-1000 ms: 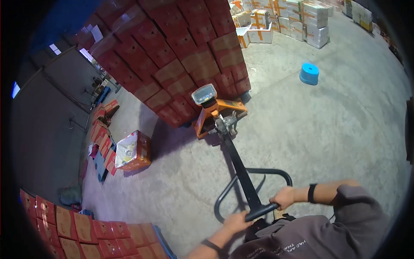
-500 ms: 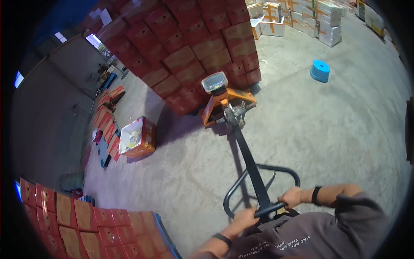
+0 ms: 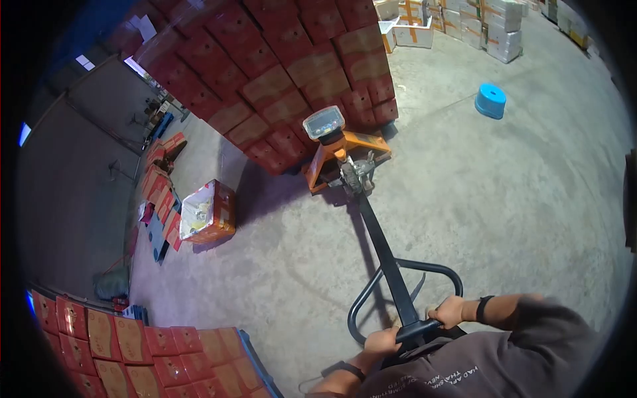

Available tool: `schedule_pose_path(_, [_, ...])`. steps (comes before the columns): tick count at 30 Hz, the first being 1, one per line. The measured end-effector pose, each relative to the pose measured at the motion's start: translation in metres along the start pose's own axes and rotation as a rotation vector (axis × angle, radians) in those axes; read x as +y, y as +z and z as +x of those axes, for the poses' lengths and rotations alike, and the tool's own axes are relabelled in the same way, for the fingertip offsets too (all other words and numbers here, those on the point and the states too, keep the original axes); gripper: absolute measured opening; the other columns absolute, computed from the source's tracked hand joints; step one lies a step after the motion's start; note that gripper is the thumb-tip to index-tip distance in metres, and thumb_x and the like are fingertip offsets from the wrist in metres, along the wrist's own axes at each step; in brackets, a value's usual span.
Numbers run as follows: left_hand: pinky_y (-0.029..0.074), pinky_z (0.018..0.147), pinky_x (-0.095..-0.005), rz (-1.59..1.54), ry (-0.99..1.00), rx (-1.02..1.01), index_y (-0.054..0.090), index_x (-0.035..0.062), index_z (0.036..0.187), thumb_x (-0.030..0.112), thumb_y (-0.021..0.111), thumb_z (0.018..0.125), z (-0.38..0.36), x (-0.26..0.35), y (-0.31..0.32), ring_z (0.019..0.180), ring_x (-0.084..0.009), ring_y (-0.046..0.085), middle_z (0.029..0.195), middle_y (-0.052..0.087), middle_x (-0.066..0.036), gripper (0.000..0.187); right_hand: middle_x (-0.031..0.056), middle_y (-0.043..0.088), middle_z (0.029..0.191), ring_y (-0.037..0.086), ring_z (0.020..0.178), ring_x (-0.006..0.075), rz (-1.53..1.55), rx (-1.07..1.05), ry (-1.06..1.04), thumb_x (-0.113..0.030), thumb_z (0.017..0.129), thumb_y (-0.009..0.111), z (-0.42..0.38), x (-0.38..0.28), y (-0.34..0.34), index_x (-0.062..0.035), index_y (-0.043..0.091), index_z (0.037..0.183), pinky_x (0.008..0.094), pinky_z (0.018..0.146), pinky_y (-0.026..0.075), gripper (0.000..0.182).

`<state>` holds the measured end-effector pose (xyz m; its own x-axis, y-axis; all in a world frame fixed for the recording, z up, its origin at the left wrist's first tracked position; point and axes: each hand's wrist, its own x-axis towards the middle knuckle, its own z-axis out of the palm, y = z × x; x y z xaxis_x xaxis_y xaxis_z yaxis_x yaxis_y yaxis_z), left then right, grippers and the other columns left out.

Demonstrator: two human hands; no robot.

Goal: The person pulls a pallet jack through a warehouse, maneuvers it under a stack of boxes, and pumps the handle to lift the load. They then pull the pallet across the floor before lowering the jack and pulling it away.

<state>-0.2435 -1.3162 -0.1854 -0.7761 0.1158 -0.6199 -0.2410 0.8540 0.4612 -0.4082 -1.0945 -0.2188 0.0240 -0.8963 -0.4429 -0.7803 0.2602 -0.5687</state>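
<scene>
Both hands are closed on the black end bar of a pallet jack handle (image 3: 385, 255), close to the body. My left hand (image 3: 383, 341) grips the bar's left end, and my right hand (image 3: 450, 312) wraps round its right end. The handle slopes away to an orange pallet jack (image 3: 365, 141) that carries a display unit (image 3: 324, 123). Behind the display rises a tall stack of red and tan cartons (image 3: 285, 73); the forks are hidden under it.
An open box with white lining (image 3: 209, 212) stands left of the handle. Flattened cartons (image 3: 159, 186) lie farther left. More red cartons (image 3: 146, 358) fill the lower left. A blue stool (image 3: 490, 101) is at the right, with white foam boxes (image 3: 503, 30) behind.
The handle's end bar and my left hand have shifted slightly right in view. The carton stack, display and stool appear slightly farther left and higher. Both hands keep their grip.
</scene>
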Motion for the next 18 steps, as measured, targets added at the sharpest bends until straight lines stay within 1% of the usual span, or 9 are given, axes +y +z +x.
schedule_pose_path(2, [0.05,0.07,-0.0465,-0.004,-0.063,-0.027,0.055,0.0125,0.112,0.036,0.062,0.075,-0.015,0.023,-0.036,0.082,-0.0337,0.064,0.09,0.066,-0.015,0.045,0.0126,0.063,0.071,0.063,0.069,0.034,-0.02,-0.035,0.03,-0.038,0.071,0.062,-0.007,-0.008,-0.024,-0.0144,0.056,0.099,0.0461,0.059,0.049,0.037])
schedule_pose_path(5, [0.051,0.071,-0.0445,0.105,-0.127,-0.065,0.054,0.0161,0.118,0.041,0.064,0.073,-0.033,0.06,-0.147,0.084,-0.0335,0.064,0.092,0.066,-0.015,0.053,0.0133,0.063,0.068,0.063,0.067,0.0341,-0.088,0.026,0.054,-0.037,0.069,0.063,-0.033,-0.033,-0.147,-0.0146,0.056,0.097,0.0471,0.058,0.049,0.037])
schedule_pose_path(8, [0.051,0.063,-0.0415,0.083,0.038,0.075,0.063,0.0114,0.097,0.047,0.068,0.07,-0.039,0.068,-0.249,0.07,-0.0323,0.065,0.072,0.065,-0.015,0.045,0.014,0.062,0.066,0.062,0.065,0.0356,-0.067,0.17,-0.05,-0.032,0.066,0.063,-0.039,-0.043,-0.258,-0.013,0.058,0.092,0.0483,0.058,0.048,0.033])
schedule_pose_path(10, [0.051,0.063,-0.0419,-0.02,-0.032,-0.059,0.062,0.0118,0.097,0.045,0.069,0.07,-0.037,0.07,-0.254,0.07,-0.0325,0.064,0.072,0.064,-0.015,0.043,0.0134,0.062,0.066,0.062,0.065,0.0351,0.002,0.112,-0.105,-0.033,0.066,0.064,-0.036,-0.04,-0.262,-0.0132,0.058,0.092,0.0476,0.058,0.049,0.034])
schedule_pose_path(12, [0.051,0.063,-0.0415,0.124,-0.051,-0.053,0.06,0.0122,0.095,0.043,0.071,0.07,-0.033,0.06,-0.193,0.071,-0.0328,0.064,0.072,0.064,-0.014,0.041,0.0131,0.062,0.066,0.062,0.064,0.0346,-0.009,0.072,-0.059,-0.033,0.066,0.065,-0.036,-0.04,-0.202,-0.0125,0.058,0.093,0.0472,0.058,0.049,0.035])
schedule_pose_path(13, [0.052,0.065,-0.0411,0.124,0.03,-0.079,0.056,0.0144,0.102,0.037,0.065,0.075,-0.031,0.048,-0.16,0.075,-0.031,0.065,0.079,0.065,-0.012,0.036,0.0121,0.062,0.066,0.062,0.064,0.0348,-0.019,0.029,-0.037,-0.034,0.066,0.065,-0.033,-0.038,-0.17,-0.0117,0.058,0.095,0.0468,0.058,0.049,0.037])
schedule_pose_path(14, [0.051,0.062,-0.0408,-0.022,0.141,0.075,0.056,0.0136,0.1,0.034,0.066,0.073,-0.028,0.027,-0.107,0.073,-0.0321,0.064,0.076,0.064,-0.012,0.035,0.012,0.063,0.067,0.063,0.066,0.0348,0.0,0.0,-0.022,-0.033,0.066,0.065,-0.026,-0.031,-0.123,-0.011,0.057,0.096,0.0469,0.058,0.049,0.038])
schedule_pose_path(16, [0.051,0.061,-0.0413,0.008,0.159,0.238,0.056,0.0136,0.1,0.03,0.067,0.071,-0.001,-0.013,0.014,0.071,-0.0327,0.064,0.076,0.064,-0.012,0.035,0.0121,0.063,0.07,0.063,0.068,0.0342,0.046,0.011,0.02,-0.033,0.067,0.065,-0.004,-0.011,-0.019,-0.0113,0.057,0.097,0.0469,0.058,0.049,0.038])
schedule_pose_path(18, [0.051,0.06,-0.0414,0.024,0.11,0.294,0.056,0.0135,0.1,0.028,0.067,0.07,0.01,-0.022,0.034,0.07,-0.0323,0.064,0.077,0.064,-0.012,0.035,0.0119,0.064,0.07,0.064,0.069,0.0335,0.003,-0.027,0.098,-0.032,0.066,0.065,0.005,-0.006,-0.004,-0.012,0.057,0.097,0.047,0.059,0.049,0.037])
